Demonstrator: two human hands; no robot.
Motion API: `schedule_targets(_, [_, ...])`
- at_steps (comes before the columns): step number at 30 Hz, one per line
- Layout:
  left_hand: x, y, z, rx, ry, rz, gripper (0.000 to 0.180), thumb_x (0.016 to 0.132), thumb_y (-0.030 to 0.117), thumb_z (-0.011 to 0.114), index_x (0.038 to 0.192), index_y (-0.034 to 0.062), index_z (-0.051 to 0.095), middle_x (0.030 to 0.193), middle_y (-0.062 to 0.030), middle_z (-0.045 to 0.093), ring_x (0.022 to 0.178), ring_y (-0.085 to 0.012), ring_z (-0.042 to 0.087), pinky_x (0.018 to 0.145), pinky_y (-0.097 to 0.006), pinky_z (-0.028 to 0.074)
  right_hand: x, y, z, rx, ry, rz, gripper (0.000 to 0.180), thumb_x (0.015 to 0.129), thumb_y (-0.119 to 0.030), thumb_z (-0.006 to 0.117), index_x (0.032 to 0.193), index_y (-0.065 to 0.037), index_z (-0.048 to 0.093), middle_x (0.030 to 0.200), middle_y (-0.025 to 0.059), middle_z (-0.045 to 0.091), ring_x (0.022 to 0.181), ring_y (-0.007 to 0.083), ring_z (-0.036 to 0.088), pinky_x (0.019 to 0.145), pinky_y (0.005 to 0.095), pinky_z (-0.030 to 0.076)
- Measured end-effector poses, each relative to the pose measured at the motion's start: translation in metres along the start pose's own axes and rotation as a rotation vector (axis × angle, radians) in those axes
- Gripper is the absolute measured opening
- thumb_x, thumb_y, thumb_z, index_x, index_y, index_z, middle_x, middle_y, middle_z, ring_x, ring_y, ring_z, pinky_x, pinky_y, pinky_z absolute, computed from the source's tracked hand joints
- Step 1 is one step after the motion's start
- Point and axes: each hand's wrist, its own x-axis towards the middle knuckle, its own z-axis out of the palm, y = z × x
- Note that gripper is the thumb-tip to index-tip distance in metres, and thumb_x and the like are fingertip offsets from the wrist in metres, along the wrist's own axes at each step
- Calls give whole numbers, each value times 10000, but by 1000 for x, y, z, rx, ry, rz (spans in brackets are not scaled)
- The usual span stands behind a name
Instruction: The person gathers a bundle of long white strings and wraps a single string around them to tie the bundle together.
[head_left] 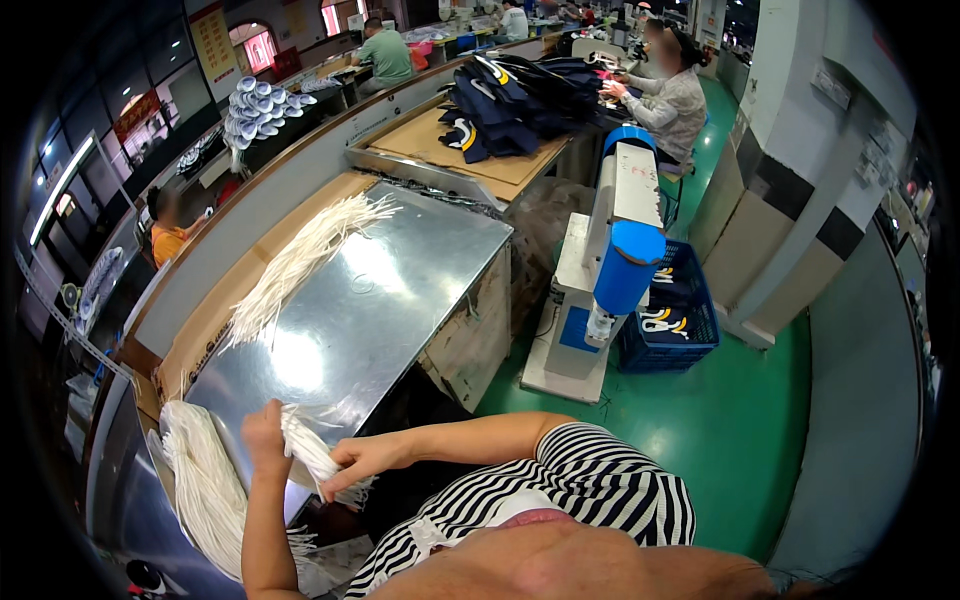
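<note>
A short bundle of white laces or cords (308, 446) stretches between my two hands over the near end of a shiny metal tabletop (390, 270). My left hand (265, 438) is closed in a fist at the bundle's left end. At the other end, my right hand (366, 462) pinches the strands between thumb and fingers, and loose ends hang below it. A thick hank of the same white cords (205, 480) lies to the left of my left forearm. Farther up the metal top, a long spread of white cords (305, 260) runs along its left edge.
A blue and white machine (628, 250) stands right of the table, beside a blue crate (672, 352) of dark pieces. Dark blue cut pieces (520, 100) are heaped on a far board. A person in a patterned top (665, 110) works there. A low partition (200, 275) borders the left.
</note>
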Motion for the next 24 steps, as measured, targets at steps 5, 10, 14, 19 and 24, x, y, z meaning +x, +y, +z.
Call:
schedule_targets(5, [-13,-36,17,-201,-82,-247,200,739,168,638,861,32,557,700,-144,607,670,-356,596,603,-435,432,-10,-8,20,-259,55,-173,285,902,-257,588,734,-48,686,857,45,535,859,161,505,785,287,395])
schedule_targets(10, [-41,-83,36,-137,7,-131,228,813,164,603,989,21,571,834,-176,665,808,-378,642,715,-413,492,-33,-17,54,-95,79,-78,213,942,-195,544,964,-21,664,874,69,593,755,168,577,673,291,458])
schedule_targets(14, [-38,-95,-4,-84,87,-470,236,813,135,576,1032,47,556,853,-185,663,820,-405,634,694,-422,485,-43,-23,56,-220,273,-193,253,918,-52,516,1166,-1,531,974,71,588,717,157,613,630,272,503])
schedule_targets(19, [3,28,-58,-178,41,-216,213,755,110,613,955,58,561,760,-194,619,743,-417,600,639,-451,449,-33,3,-14,-383,835,-143,576,866,-198,658,1322,-37,347,1302,128,391,1177,233,488,892,332,494])
schedule_targets(24, [9,65,-58,-65,63,16,234,682,151,707,827,59,548,658,-166,568,607,-382,555,558,-464,399,-44,-15,-9,181,570,-74,385,866,-184,677,1155,-44,464,1114,35,506,1039,130,539,846,285,486])
